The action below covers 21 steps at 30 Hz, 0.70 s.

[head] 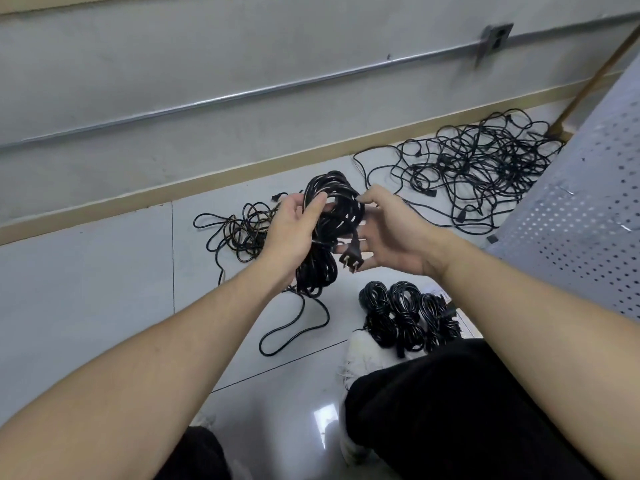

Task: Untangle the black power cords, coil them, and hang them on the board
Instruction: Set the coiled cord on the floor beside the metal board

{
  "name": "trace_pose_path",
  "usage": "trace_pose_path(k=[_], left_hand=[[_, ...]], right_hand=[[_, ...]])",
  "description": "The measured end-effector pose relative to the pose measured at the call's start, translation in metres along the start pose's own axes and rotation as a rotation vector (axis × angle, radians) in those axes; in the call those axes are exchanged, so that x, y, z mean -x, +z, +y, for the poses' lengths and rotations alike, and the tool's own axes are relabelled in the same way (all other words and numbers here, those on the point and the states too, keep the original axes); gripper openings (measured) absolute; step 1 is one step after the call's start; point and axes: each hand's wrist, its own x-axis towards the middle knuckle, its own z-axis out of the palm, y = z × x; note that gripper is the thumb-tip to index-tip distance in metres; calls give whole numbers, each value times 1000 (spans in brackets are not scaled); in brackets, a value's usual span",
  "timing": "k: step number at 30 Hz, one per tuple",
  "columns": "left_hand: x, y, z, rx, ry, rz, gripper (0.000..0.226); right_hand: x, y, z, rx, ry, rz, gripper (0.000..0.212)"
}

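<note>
- We are at the coiling step: our left hand [294, 230] is curled round a thick coil of black cord [329, 220], held up in the middle of the frame above the pale floor tiles [104, 289].
- Our right hand [388, 237] sits just right of the coil, thumb and forefinger pinching a strand at its upper edge, the other fingers spread under the loops.
- The plug [351, 259] hangs at the coil's lower right, resting against our right palm; it looks like the free end of this cord.
- Below the coil a slack tail [294, 327] loops down onto the floor at lower centre, so we judge the winding is not finished.
- Three coiled bundles [405, 317] lie side by side at lower centre right, next to a white shoe [360, 355]; none is hung yet.
- A small loose tangle [239, 230] lies on the floor left of our hands, and a much larger tangle [478, 168] spreads at upper right beside the perforated board [581, 209] along the right edge.
- Next, we judge, the slack tail needs drawing up into the loops, then the plug end wrapping round the waist of the coil to lock it.
- The left grip should hold firm while the right hand winds, or the loops could spill.
</note>
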Motion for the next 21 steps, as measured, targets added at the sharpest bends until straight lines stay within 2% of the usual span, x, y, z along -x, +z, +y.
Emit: trace_pose_path(k=[5,8,12,15,18,21], left_hand=[[-8,18,-13,29,5,30,22],[-14,29,-17,19,2,114,26],[-25,44,-21,189,-123,227,28],[-31,60,-33,203,-207,226,39],[-33,80,-58,257,-296,202,41],[-30,100,-78,281,-419,72,44]], right_hand=[[5,-4,8,467,108,248,43],[-3,-13,9,668,-45,425,41],[7,-31,25,897,-170,364,44],[17,-53,49,950,-196,376,46],[19,-74,77,907,-190,413,45],[21,-95,105,784,-185,490,36]])
